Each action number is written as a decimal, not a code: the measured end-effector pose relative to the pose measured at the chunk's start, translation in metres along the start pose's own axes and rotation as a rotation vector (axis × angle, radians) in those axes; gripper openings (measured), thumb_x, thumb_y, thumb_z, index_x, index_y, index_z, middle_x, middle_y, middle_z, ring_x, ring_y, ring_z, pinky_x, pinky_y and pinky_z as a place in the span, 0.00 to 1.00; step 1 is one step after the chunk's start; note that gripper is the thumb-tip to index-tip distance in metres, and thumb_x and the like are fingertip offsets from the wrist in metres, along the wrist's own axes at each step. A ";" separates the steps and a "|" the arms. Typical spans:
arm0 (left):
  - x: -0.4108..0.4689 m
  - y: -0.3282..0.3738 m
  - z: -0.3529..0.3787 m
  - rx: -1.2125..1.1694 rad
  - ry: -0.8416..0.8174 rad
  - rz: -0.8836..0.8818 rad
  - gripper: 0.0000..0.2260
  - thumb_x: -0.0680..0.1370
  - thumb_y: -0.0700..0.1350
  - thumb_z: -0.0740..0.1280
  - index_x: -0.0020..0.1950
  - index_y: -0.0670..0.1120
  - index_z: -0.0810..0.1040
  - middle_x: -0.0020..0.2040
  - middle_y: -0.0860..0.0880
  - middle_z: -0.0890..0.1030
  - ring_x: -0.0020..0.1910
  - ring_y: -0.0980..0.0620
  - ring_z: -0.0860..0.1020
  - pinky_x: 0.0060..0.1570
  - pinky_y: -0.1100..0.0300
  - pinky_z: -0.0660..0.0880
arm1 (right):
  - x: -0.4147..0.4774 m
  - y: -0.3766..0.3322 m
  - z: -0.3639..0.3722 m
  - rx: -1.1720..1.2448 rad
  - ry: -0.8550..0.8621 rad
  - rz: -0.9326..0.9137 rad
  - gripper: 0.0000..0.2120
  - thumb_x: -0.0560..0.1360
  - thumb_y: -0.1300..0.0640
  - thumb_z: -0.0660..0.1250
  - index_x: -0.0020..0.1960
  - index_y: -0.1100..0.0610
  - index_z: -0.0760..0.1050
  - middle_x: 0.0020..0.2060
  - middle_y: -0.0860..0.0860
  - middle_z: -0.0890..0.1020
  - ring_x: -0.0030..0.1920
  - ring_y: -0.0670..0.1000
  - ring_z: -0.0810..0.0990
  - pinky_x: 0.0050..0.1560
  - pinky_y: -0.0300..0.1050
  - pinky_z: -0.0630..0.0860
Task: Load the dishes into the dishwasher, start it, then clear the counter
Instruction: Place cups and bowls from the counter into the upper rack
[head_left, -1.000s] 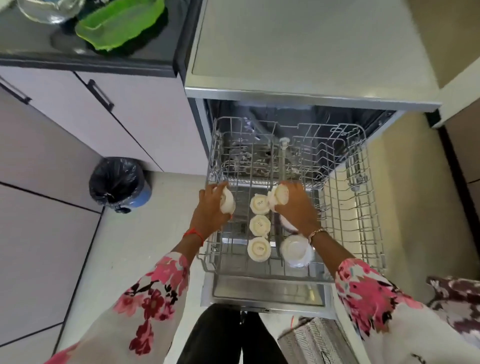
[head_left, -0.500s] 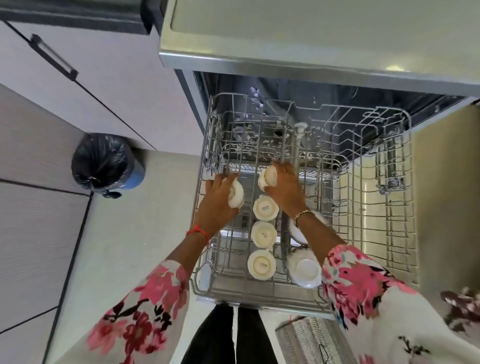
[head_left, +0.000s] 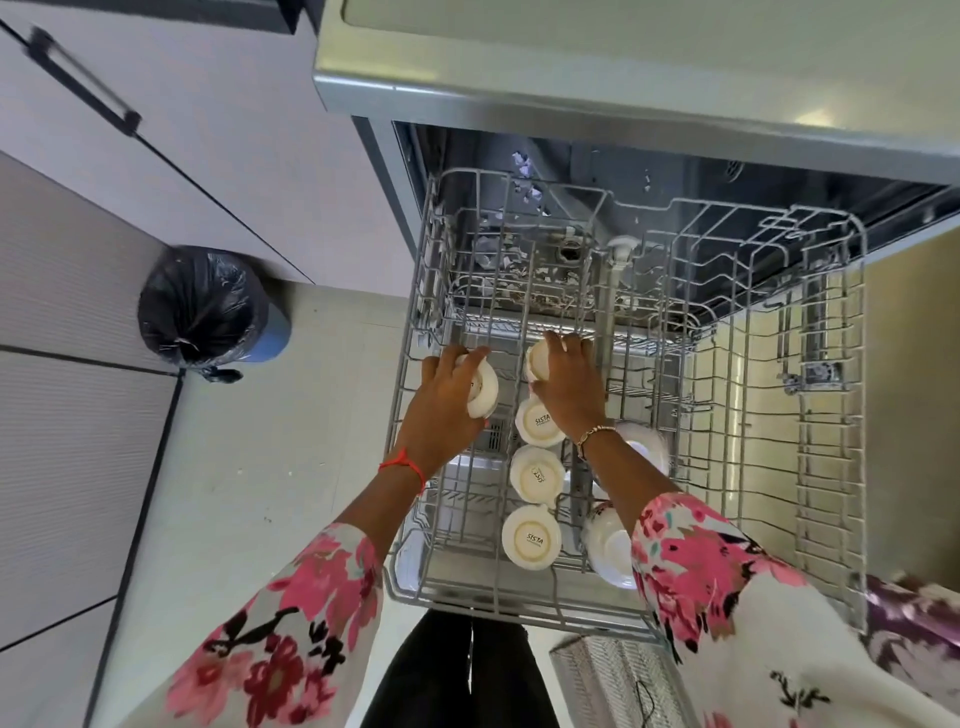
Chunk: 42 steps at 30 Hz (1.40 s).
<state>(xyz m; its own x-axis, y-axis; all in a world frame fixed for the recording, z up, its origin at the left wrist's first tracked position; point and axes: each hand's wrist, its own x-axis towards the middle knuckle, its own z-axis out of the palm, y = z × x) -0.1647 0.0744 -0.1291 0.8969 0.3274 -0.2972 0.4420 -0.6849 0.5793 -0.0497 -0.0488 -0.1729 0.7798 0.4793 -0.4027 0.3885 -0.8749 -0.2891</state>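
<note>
Head camera, looking straight down: I see a grey wire rack (head_left: 836, 467) pulled out of an open dishwasher (head_left: 571, 109). Three white cups stand upside down in a row down the middle of the rack. The near cup (head_left: 531, 538) and the far cup (head_left: 539, 422) read "SISTA" in dark letters on their bases. The middle cup (head_left: 536, 474) carries the same word turned sideways, and a smaller line under each is too small to read. The left hand (head_left: 447, 410) is at the rack's left side, its fingers (head_left: 470, 358) curled round a white left-hand cup (head_left: 482, 389). The right hand (head_left: 569, 387) is just beyond the far cup, its fingers (head_left: 558, 345) wrapped over a white right-hand cup (head_left: 537, 361) at the head of the row. Two white bowls (head_left: 647, 447) lie right of the row, partly under the right forearm. A bin lined with a black bag (head_left: 205, 306) stands on the floor to the left.
</note>
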 end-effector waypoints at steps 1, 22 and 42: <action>0.000 0.000 0.001 0.003 -0.002 0.002 0.37 0.66 0.39 0.75 0.71 0.46 0.63 0.67 0.44 0.67 0.65 0.43 0.63 0.58 0.47 0.74 | 0.001 0.000 0.000 -0.011 0.000 0.000 0.31 0.73 0.60 0.68 0.72 0.57 0.59 0.68 0.58 0.65 0.71 0.58 0.60 0.58 0.50 0.73; 0.008 0.002 -0.002 -0.038 -0.034 0.037 0.43 0.65 0.37 0.75 0.74 0.47 0.54 0.67 0.43 0.66 0.64 0.42 0.64 0.63 0.46 0.68 | -0.010 -0.005 -0.015 0.297 0.064 -0.163 0.33 0.70 0.56 0.70 0.72 0.56 0.62 0.70 0.53 0.63 0.72 0.54 0.58 0.68 0.49 0.64; 0.028 -0.018 -0.045 -0.071 0.346 -0.159 0.33 0.75 0.34 0.64 0.75 0.39 0.48 0.75 0.38 0.54 0.72 0.40 0.62 0.70 0.48 0.62 | 0.033 0.016 -0.058 0.512 0.214 -0.141 0.34 0.62 0.67 0.75 0.66 0.62 0.67 0.61 0.59 0.67 0.58 0.51 0.71 0.54 0.25 0.60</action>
<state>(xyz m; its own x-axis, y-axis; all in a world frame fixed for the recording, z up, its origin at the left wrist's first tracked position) -0.1467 0.1252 -0.1141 0.7635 0.6343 -0.1214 0.5651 -0.5652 0.6010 0.0105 -0.0509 -0.1402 0.8404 0.5178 -0.1599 0.2505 -0.6328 -0.7327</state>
